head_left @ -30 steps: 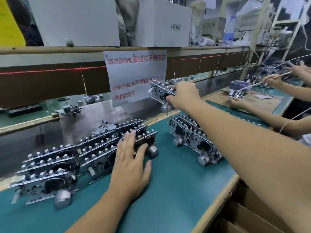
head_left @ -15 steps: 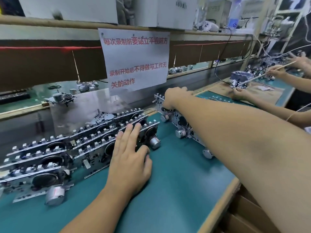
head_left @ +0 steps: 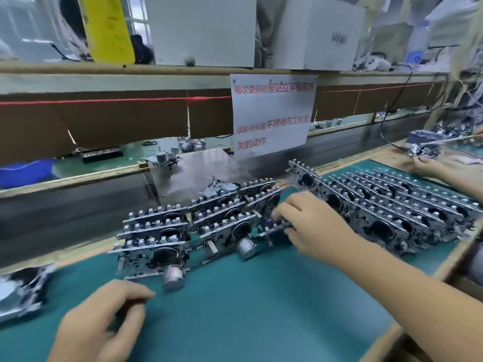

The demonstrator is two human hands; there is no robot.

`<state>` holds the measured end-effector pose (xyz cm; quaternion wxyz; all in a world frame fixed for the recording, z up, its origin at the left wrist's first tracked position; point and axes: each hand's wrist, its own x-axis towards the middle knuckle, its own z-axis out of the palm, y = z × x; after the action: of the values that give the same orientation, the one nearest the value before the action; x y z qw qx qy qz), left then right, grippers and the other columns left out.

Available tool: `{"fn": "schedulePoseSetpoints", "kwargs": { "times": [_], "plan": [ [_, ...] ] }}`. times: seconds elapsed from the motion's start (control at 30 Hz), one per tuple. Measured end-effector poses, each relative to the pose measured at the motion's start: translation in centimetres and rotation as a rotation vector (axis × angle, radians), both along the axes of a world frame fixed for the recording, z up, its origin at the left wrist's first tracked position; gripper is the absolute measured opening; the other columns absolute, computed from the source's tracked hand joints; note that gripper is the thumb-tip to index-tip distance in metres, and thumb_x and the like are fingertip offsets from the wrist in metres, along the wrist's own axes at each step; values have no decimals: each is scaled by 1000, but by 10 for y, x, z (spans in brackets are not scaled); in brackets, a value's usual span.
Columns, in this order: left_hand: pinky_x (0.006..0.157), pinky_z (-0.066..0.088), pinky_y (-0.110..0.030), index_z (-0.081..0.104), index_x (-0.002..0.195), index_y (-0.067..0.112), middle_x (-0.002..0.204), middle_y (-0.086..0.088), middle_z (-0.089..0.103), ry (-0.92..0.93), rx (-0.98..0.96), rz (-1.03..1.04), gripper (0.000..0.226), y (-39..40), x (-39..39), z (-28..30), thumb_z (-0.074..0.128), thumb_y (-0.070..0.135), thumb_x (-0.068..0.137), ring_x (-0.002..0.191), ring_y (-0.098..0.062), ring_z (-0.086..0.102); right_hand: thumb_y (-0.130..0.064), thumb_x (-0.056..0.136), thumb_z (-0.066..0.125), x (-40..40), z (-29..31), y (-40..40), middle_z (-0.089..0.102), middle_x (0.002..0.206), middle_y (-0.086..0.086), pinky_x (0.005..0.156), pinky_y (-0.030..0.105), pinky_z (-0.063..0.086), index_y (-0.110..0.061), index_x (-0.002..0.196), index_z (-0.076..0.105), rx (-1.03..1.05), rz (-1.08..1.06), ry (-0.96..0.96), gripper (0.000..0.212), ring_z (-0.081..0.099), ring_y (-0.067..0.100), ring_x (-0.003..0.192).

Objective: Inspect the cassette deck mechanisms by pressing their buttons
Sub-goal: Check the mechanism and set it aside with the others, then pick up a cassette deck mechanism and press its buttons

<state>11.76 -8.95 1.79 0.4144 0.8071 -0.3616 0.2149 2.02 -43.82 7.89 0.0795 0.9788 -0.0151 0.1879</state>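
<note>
Two groups of metal cassette deck mechanisms lie on the green mat (head_left: 261,309): a left group (head_left: 167,231) and a right group (head_left: 397,212) in tilted rows. My right hand (head_left: 313,226) reaches in from the right. Its fingers and thumb pinch the right end of a front mechanism (head_left: 274,224) in the left group. My left hand (head_left: 104,317) hovers low over the mat near me, in front of the left group. Its fingers are loosely curled, it holds nothing, and it is blurred.
Another mechanism (head_left: 21,291) lies at the far left edge. A conveyor channel (head_left: 78,199) and a paper sign (head_left: 271,113) stand behind the mat. Another person's hand (head_left: 428,165) works on a part at the far right. The bench edge (head_left: 386,333) runs at the lower right.
My right hand came back from the far right row and now pinches a mechanism in the left group. My left hand pulled off the left group toward me.
</note>
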Motion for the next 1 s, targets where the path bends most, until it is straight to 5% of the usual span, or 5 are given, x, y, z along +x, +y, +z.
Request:
{"fn": "schedulePoseSetpoints", "kwargs": {
  "times": [0.17, 0.37, 0.43, 0.53, 1.0],
  "plan": [
    [57, 44, -17, 70, 73, 40, 75, 20, 70, 265, -58, 123, 51, 17, 13, -7, 79, -10, 78, 56, -14, 58, -56, 88, 65, -10, -7, -1, 41, 143, -4, 112, 34, 35, -33, 148, 41, -13, -105, 338, 69, 38, 21, 136],
    [53, 41, -12, 71, 78, 37, 65, 12, 67, 312, 12, -14, 30, 16, 15, -8, 75, 8, 87, 48, -7, 53, -21, 83, 79, -48, -15, 41, 63, 106, -6, 71, 36, 56, -23, 121, 67, 94, -107, -71, 40, 65, 22, 95],
    [47, 49, -24, 74, 87, 33, 72, 1, 73, 709, -136, -150, 5, 9, 7, 2, 77, 35, 85, 48, -22, 62, -12, 79, 80, -57, -21, 77, 64, 99, -6, 68, 29, 52, -21, 112, 70, 76, 39, -290, 36, 64, 20, 87],
    [45, 54, -30, 76, 101, 11, 73, -12, 72, 1260, -361, -397, 46, -5, -5, 11, 78, 51, 81, 55, -28, 68, -2, 74, 63, -48, -28, 145, 66, 96, -3, 81, 22, 47, -16, 105, 76, 61, 299, -423, 36, 59, 21, 91],
    [67, 55, -22, 77, 94, 17, 85, -2, 75, 1055, -605, -491, 21, 1, 4, -14, 77, 33, 79, 74, -13, 69, -82, 47, 74, -2, -60, 204, 28, 157, -14, 118, 38, 24, -44, 150, 30, 500, 172, -19, 118, 27, 8, 145]
  ]
}}
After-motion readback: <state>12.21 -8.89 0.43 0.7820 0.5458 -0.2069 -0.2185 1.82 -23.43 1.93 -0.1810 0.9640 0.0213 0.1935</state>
